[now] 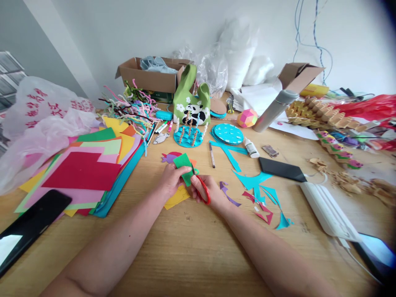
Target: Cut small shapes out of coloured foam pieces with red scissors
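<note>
Between the thumb and fingers of my left hand (172,180) is a small green sheet (183,163), held up over the table. My right hand (206,189) grips scissors with red handles (204,192). Their blades meet the right edge of the green sheet, where a small green bit sticks out. Below my hands lies a yellow piece (177,198) with drawn lines, partly hidden by my left hand. Behind the green sheet are red and purple cut shapes (171,157). Purple scraps (228,194) lie just right of my right hand.
Coloured sheets (82,171) and a black phone (40,218) lie left. Blue offcuts (253,180), red scraps (262,212), a pen (212,154) and a white glue bottle (251,147) are right. Farther back stand a green panda bag (192,101), blue discs (229,134) and a grey flask (275,111).
</note>
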A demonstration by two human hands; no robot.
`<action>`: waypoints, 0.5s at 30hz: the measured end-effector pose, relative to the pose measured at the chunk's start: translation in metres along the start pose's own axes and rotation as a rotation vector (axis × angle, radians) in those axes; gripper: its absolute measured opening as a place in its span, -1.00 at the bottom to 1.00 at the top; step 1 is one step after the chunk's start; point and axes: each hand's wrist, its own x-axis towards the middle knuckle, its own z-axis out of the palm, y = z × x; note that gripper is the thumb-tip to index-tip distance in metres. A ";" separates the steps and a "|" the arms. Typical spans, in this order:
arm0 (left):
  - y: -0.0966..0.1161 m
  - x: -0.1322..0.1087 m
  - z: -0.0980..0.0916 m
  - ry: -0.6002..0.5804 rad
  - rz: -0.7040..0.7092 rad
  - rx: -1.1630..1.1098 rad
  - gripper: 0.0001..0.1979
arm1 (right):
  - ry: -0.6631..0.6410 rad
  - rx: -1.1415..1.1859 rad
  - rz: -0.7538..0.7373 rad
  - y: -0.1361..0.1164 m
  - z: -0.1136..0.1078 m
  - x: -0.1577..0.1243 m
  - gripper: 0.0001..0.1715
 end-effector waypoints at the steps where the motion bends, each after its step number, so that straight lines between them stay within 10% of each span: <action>1: 0.000 0.000 0.000 -0.002 -0.003 -0.003 -0.79 | -0.002 0.000 -0.001 0.000 0.000 0.000 -0.20; 15: -0.001 0.001 -0.002 -0.007 -0.017 0.008 -0.78 | -0.014 -0.003 -0.014 0.002 -0.001 0.001 -0.25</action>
